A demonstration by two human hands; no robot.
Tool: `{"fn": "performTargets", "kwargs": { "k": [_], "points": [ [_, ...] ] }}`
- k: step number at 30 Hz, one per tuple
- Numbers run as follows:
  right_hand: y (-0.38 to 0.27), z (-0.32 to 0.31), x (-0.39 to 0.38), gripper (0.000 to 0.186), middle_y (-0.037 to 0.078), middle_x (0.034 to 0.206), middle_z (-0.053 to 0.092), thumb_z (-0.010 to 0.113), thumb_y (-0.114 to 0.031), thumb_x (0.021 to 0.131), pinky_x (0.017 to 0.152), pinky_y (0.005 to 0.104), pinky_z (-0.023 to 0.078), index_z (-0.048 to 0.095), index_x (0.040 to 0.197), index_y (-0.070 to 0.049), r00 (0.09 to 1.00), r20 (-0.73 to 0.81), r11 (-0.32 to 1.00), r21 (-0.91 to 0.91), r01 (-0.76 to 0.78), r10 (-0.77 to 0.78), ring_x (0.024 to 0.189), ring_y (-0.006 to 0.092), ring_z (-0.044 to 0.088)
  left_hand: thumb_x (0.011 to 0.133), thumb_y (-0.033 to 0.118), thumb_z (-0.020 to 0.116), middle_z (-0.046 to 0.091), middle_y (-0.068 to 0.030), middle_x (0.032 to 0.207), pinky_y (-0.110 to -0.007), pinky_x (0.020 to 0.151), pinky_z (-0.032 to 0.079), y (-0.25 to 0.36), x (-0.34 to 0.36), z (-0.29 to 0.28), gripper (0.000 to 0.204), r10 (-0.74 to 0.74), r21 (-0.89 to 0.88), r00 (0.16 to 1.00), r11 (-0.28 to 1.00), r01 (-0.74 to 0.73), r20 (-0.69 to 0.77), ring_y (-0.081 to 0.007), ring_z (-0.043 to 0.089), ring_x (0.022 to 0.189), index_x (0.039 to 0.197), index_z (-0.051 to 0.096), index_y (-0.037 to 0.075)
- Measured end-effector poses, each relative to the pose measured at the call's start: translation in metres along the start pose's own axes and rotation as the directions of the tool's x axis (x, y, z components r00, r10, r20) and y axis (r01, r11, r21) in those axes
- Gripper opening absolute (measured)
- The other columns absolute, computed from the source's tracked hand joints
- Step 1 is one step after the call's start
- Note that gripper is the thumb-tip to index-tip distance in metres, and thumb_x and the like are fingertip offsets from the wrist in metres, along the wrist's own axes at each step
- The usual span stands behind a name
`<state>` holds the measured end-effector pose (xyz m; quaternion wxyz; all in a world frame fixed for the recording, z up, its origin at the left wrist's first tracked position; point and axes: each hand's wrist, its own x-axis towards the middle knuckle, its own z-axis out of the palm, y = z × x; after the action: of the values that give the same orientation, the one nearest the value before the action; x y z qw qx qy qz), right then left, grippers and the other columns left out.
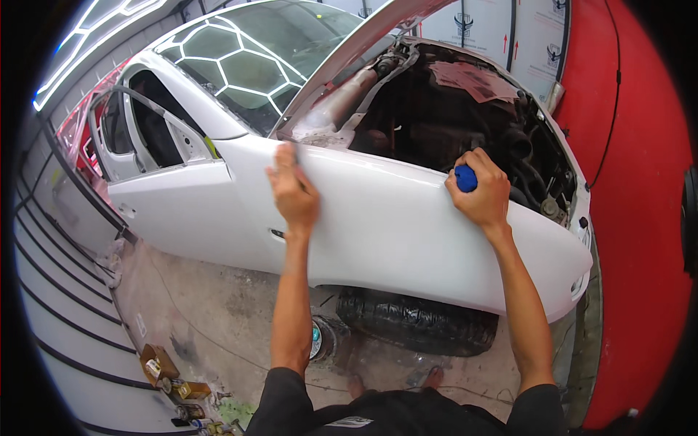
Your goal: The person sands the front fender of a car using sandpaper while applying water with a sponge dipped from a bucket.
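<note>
A white car fender (pixel 378 211) stretches in front of me. My left hand (pixel 296 200) presses on its upper edge near the windshield, fingers together and slightly blurred. A small dark grey piece (pixel 292 150) shows at those fingertips; its kind is not clear. Farther right, my right hand (pixel 483 189) is closed round a rounded blue wad (pixel 466 179), perhaps cloth or sponge, above the fender's upper edge beside the engine bay (pixel 436 120). The palm hides part of the wad.
Overhead, the hood (pixel 356 62) stands raised. A car door (pixel 171 196) lies to the left. Below are a black tire (pixel 414 320) and a bucket (pixel 331 341). Cans and boxes (pixel 158 363) stand along the left wall. A red wall (pixel 640 218) rises at right.
</note>
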<state>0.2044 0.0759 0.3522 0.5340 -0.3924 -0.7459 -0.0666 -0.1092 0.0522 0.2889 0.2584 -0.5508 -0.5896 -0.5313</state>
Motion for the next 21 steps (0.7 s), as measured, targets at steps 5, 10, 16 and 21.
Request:
{"fn": "performTargets", "kwargs": {
  "k": [5,10,16,21],
  "points": [
    [0.000,0.000,0.001,0.016,0.005,0.084,0.062,0.075,-0.018,0.075,0.064,0.0410,0.054,0.064,0.084,-0.009,1.000,0.000,1.000,-0.013,-0.004,0.004,0.073,0.0309,0.067,0.102,0.007,0.045,0.051,-0.0188,0.155,-0.056,0.125,0.022,0.039,-0.024,0.013,0.051,0.029,0.001,0.995,1.000,-0.029,-0.095,-0.0359,0.043,0.148,0.152,0.048,-0.001],
    [0.001,-0.002,-0.001,0.016,0.005,0.083,0.061,0.075,-0.018,0.075,0.064,0.0413,0.053,0.064,0.084,-0.010,1.000,0.006,1.000,0.010,0.003,-0.003,0.073,0.0307,0.067,0.102,0.008,0.046,0.053,-0.0215,0.152,-0.058,0.123,0.025,0.010,-0.003,-0.004,0.049,0.123,0.091,0.992,0.988,-0.124,0.018,-0.0393,0.046,0.145,0.150,0.051,0.001],
    [0.002,0.000,0.000,0.016,0.006,0.083,0.061,0.075,-0.018,0.076,0.064,0.0414,0.053,0.064,0.084,-0.010,1.000,-0.010,1.000,-0.012,-0.011,0.011,0.072,0.0306,0.066,0.100,0.004,0.044,0.053,-0.0235,0.151,-0.059,0.124,0.023,0.064,-0.034,0.015,0.051,0.252,-0.107,0.967,0.963,-0.246,0.040,-0.0405,0.046,0.145,0.150,0.050,-0.003],
    [0.004,0.000,-0.002,0.017,0.006,0.083,0.061,0.076,-0.017,0.075,0.064,0.0411,0.053,0.064,0.084,-0.010,1.000,0.002,1.000,0.025,0.003,-0.003,0.073,0.0315,0.067,0.099,0.004,0.044,0.057,-0.0191,0.149,-0.062,0.121,0.026,0.010,0.000,-0.003,0.050,0.307,0.016,0.949,0.951,-0.309,0.072,-0.0371,0.053,0.140,0.148,0.053,-0.001]
  ]
}}
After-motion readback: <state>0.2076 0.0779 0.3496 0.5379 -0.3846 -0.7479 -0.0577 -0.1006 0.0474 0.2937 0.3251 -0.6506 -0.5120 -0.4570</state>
